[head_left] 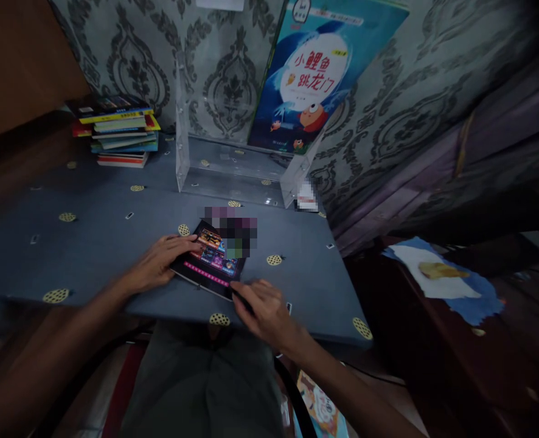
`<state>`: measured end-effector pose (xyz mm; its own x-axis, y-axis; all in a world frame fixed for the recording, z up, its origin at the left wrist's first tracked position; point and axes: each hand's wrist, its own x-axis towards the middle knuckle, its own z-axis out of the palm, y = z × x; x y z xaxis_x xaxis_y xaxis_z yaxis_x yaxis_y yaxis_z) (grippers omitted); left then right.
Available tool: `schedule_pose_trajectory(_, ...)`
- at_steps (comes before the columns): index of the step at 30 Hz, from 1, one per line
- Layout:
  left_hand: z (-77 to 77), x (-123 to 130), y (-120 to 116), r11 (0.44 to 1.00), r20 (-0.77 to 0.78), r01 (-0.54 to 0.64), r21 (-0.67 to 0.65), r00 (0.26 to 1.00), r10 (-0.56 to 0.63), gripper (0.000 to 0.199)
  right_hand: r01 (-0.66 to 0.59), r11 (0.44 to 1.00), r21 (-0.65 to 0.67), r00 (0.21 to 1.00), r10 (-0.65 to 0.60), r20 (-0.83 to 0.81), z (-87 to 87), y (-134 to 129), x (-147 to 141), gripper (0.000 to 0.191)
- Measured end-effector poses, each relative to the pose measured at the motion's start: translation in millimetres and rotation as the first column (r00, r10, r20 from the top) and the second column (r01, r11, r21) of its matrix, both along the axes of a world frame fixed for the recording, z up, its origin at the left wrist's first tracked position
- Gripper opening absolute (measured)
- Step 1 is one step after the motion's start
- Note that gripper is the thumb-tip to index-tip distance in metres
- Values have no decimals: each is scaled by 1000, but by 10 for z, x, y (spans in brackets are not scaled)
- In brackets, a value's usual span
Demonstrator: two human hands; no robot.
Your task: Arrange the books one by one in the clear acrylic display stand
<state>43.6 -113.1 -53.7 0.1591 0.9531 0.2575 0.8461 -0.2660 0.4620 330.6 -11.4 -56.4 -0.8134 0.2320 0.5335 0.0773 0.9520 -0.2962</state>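
Note:
A thin dark book (212,258) lies tilted on the table in front of me, with small colourful pictures and a pink strip of text on its cover. Blurred blocks hide its upper right part. My left hand (162,261) rests along the book's left edge, fingers stretched out over the cover. At the lower right corner, my right hand (263,305) has its fingers bent, with the fingertips gripping the book. Dark shadow under those fingers hides part of the grip.
A clear acrylic stand (182,134) rises behind the book. A large blue picture book (312,79) leans at its right side. Several stacked books (121,131) sit at the back left of the blue-grey tablecloth (105,243). Blue and white cloths (443,277) lie on dark furniture at right.

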Motion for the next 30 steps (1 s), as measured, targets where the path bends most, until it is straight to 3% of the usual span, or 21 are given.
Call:
schedule_pose_trajectory(6, -34, -18, 2, 1000, 60, -7, 12, 998, 6, 66, -275, 961, 6, 954, 272, 122, 234, -179, -520, 20)
schedule_pose_trajectory(11, 6, -20, -12, 999, 127, -6, -49, 992, 12, 76, -359, 933, 13, 897, 342, 279, 275, -239, -925, 35)
schedule_pose_trajectory(14, 9, 0, -14, 999, 109, -16, -41, 994, 20, 76, -357, 932, -67, 888, 361, 283, 197, -170, -788, 35)
schedule_pose_trajectory(17, -8, 12, -12, 1000, 89, -16, -14, 996, 18, 74, -349, 922, -167, 895, 381, 233, 121, -69, -447, 36)
schedule_pose_trajectory(22, -13, -19, 19, 1000, 144, 3, -21, 990, 0, 43, -255, 935, -247, 928, 308, 210, 93, 80, 19, 57)
schedule_pose_trajectory(24, 23, -30, 55, 999, 222, 31, -9, 975, -28, 34, -221, 949, -224, 949, 262, 176, 91, 169, 89, 62)
schedule_pose_trajectory(27, 149, -30, 130, 999, 361, 32, 24, 932, -38, 31, -156, 968, -196, 983, 171, 61, 75, 373, 90, 55)
schedule_pose_trajectory(30, 323, -18, 247, 999, 503, -29, 42, 864, 4, 31, -54, 959, -279, 997, 37, -67, 50, 639, -16, 45)
